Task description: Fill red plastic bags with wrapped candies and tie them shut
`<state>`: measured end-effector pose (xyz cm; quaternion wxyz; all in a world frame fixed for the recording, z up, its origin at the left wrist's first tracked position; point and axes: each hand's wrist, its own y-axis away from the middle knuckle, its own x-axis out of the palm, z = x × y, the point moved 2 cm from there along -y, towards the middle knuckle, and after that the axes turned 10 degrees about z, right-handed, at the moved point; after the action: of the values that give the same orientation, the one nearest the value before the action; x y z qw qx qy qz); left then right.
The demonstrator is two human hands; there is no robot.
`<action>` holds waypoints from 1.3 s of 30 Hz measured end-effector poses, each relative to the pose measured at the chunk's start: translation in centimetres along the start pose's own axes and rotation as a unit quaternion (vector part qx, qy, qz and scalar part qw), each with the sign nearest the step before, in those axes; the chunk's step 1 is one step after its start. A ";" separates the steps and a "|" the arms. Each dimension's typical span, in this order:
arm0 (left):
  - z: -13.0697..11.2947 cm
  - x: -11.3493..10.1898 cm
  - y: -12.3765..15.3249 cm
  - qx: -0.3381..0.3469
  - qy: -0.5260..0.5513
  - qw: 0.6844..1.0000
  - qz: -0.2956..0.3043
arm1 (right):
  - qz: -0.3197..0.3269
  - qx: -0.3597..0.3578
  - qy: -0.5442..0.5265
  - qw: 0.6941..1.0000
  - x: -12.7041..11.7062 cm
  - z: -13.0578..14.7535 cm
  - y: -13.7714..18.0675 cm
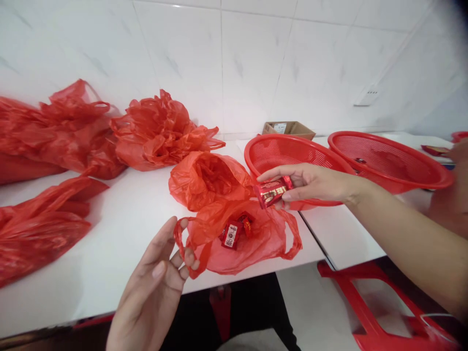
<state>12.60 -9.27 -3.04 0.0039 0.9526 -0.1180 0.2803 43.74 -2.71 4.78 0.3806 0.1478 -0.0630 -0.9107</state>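
My left hand [157, 278] has its fingers hooked through a handle of a thin red plastic bag [263, 243], holding it at the left of its mouth. The bag lies open near the table's front edge, with a few small red wrapped packets [231, 234] inside, one showing a white label. Above the bag's right part, my right hand [307, 185] is closed on red wrapped packets [272, 192] with gold lettering. It passes in front of a red perforated basket [288, 148]. Just behind the open bag sits another red plastic bag [208, 178], its mouth bunched.
Crumpled red bags [157, 131] line the wall side and the left of the white table [109, 229]. A second red basket [391, 156] and a cardboard box [292, 129] stand to the right. Below is a red stool [365, 302]. Part of another person [449, 195] shows at far right.
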 end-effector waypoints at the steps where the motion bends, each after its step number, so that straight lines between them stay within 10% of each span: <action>1: 0.0 -0.1 0.0 0.001 -0.003 1.000 -0.001 | 0.011 -0.001 0.009 1.000 0.7 0.0 -0.4; 5: 0.0 -0.5 0.1 0.002 -0.003 1.000 -0.003 | 0.020 0.006 0.089 0.996 3.0 0.1 -1.6; 9: 0.0 -1.1 0.1 0.006 0.000 1.000 -0.025 | -0.114 -0.015 0.239 0.964 2.9 0.4 -0.8; 13: 0.1 -1.6 0.2 0.007 -0.008 0.999 -0.032 | -0.285 0.080 0.381 0.876 1.0 -1.6 1.6; 17: 0.7 -2.2 -0.1 0.004 -0.022 0.999 -0.037 | -0.283 0.208 0.479 0.804 3.1 -5.5 2.4; 24: 1.6 -1.8 0.0 0.027 -0.137 0.986 -0.087 | -0.351 0.184 0.591 0.703 8.9 -7.2 0.7; 30: 1.7 -3.0 0.8 0.073 -0.317 0.939 -0.113 | -0.380 0.211 0.550 0.713 7.1 -6.1 0.9; 39: 1.9 -4.1 0.5 0.067 -0.346 0.927 -0.130 | -0.270 0.195 0.367 0.868 2.3 -4.0 1.9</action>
<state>10.19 -8.96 -6.89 -0.0648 0.9955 0.0315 -0.0623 44.76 -5.66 0.87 0.0785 0.5539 -0.0528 -0.8272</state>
